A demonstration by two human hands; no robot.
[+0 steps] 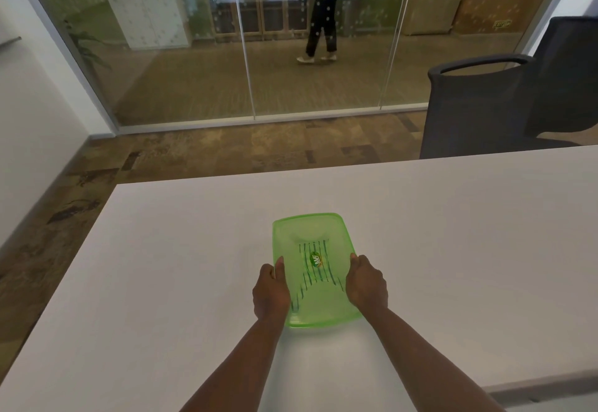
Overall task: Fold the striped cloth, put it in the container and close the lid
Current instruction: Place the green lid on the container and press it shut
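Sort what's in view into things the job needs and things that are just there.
Job:
green container with its lid on
striped cloth, seen through the lid
left hand and right hand, gripping the long sides

Just there:
white table
dark chair
passer-by behind the glass wall

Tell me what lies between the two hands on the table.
In the head view, the green container with its lid on lies between the left hand and right hand, which grip its long sides. The striped cloth shows through the lid.
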